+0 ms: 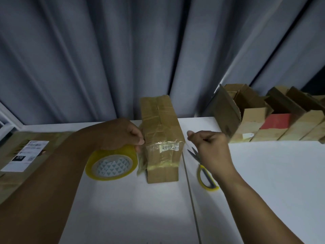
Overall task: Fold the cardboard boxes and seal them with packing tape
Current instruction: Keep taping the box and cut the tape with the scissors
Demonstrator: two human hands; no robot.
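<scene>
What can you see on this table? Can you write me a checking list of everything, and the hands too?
Surface: white table, with a seam running beside the box.
Job's things: cardboard box stands in the middle, tape already on it; tape roll at its left; scissors lie at its right.
Clutter: flat cardboard with a label at the left edge; row of open boxes at the back right.
Hands: left hand grips the tape roll, thumb by the box; right hand has curled fingers, but whether it pinches tape cannot be told.
Cables: nothing seen.
Surroundings: grey curtain behind the table.
</scene>
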